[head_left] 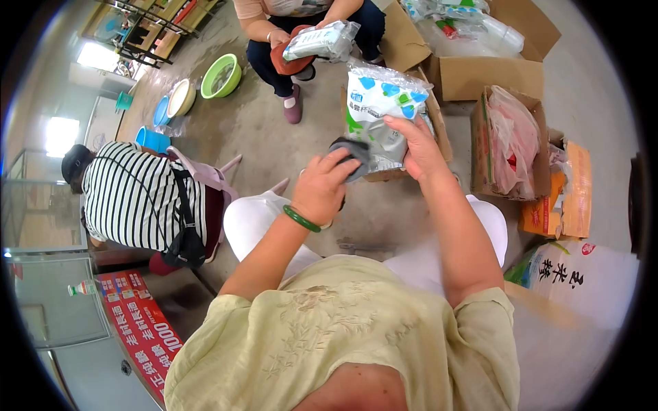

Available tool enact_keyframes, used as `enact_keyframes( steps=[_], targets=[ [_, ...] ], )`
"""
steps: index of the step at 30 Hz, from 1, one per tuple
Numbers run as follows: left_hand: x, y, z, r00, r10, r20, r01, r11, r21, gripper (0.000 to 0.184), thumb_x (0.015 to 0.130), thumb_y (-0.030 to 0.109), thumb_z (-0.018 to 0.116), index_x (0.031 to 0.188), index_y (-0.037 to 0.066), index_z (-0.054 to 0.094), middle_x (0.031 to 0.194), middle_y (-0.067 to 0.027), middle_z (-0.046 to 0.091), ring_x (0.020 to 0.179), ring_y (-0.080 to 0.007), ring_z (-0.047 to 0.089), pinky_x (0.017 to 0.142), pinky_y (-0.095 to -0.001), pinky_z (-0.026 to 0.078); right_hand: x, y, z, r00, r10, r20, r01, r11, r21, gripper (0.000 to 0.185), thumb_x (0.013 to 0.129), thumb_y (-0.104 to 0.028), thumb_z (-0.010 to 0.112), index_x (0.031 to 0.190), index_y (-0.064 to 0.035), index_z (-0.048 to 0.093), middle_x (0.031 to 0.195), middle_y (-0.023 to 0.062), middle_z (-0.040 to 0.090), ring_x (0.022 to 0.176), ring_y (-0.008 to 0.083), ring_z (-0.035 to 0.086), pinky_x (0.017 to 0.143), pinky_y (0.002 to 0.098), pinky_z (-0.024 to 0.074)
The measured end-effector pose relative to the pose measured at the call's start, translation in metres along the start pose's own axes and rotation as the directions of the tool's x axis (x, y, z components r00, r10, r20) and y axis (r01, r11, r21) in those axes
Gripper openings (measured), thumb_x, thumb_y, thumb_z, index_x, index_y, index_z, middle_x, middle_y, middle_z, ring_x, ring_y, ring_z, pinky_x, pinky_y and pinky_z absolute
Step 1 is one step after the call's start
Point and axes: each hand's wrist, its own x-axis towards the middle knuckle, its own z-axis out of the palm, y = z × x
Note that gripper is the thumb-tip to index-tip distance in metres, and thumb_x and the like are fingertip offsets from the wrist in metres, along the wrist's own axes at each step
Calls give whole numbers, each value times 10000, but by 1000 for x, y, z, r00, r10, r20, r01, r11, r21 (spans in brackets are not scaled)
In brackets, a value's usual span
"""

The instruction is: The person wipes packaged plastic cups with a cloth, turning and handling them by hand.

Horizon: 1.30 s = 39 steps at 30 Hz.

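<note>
Plastic package [378, 113]: upright between the two hands, white and silver with blue and green print; its line of Chinese is too small to read surely.
Right hand [421, 147]: grips the package's right edge, thumb in front, fingers partly hidden behind.
Left hand [321, 179]: clasps a dark grey cloth [355, 156] at the package's lower left; whether cloth presses film, I cannot tell.
Red banner [140, 322]: far left of the package, nearer the wearer; "1000" reads clearly beside Chinese characters.
White sack [579, 274]: right of the package, nearer the wearer; large black characters, 米 among them.
Carton [441, 130]: behind the package, mostly hidden.
Co-worker [266, 65]: beyond the package, holding a similar pack [322, 41]; head cut off.
</note>
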Motion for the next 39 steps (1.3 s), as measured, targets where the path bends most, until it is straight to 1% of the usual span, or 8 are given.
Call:
enact_keyframes(
  steps=[4,8,11,14,20,31,38,39],
  targets=[
    [-10,-42,0,804,-588,86,581,746,-325,319,832,113,483,1125,68,602,928,-157,658,807,-299,635,764,-355,495,-3,-15,-3,992,4,123,-10,999,52,391,755,-100,695,1122,-67,565,1074,48,611,1002,161,573,886,341,445],
    [29,-34,-53,727,-656,206,348,93,-933,326,870,176,557,1132,-19,549,945,-63,638,825,-141,619,727,-245,498,-6,-15,-6,984,62,167,-66,998,17,402,751,-97,694,1130,-74,563,1080,49,612,1004,164,573,886,341,447],
    [65,-13,-65,837,-546,39,222,273,-936,345,888,207,561,1157,-8,540,1003,-71,631,874,-138,612,749,-244,484,-10,-10,2,988,144,59,-132,977,-168,428,743,-85,695,1148,-80,556,1074,47,614,1003,169,577,883,345,451],
    [84,0,-26,919,-321,-227,187,864,-468,357,932,243,503,1193,0,510,1079,-154,614,982,-238,588,863,-314,432,-7,-2,2,991,113,68,-105,989,-108,426,741,-71,692,1145,-73,558,1067,49,616,997,171,581,882,340,451],
    [64,5,22,922,-273,-276,93,846,-524,331,926,255,472,1084,-35,488,990,-253,564,920,-435,524,797,-439,419,-15,-14,-11,997,63,40,-61,997,-40,440,746,-68,690,1160,-57,541,1067,48,617,1000,172,581,889,331,445],
    [-7,-10,28,936,-329,126,351,840,-414,331,928,246,479,1130,-14,505,965,-194,603,893,-331,588,774,-385,455,-7,-15,-4,998,35,46,-36,999,18,446,746,-89,703,1158,-54,537,1088,51,608,1007,173,576,898,327,440],
    [18,-19,-36,733,-625,269,402,79,-912,319,931,199,493,1139,-34,553,948,-96,639,829,-155,619,738,-249,481,-7,-14,-2,992,-101,79,120,942,-314,416,737,-106,716,1119,-47,563,1068,49,620,970,142,580,856,295,450],
    [21,-28,-36,792,-607,68,297,286,-911,319,916,158,512,1175,-26,540,1020,-97,631,895,-170,610,789,-297,484,-8,-12,-2,994,-84,71,107,898,-428,425,734,-112,719,1122,-39,563,1046,48,623,946,135,581,840,286,454]
  ],
)
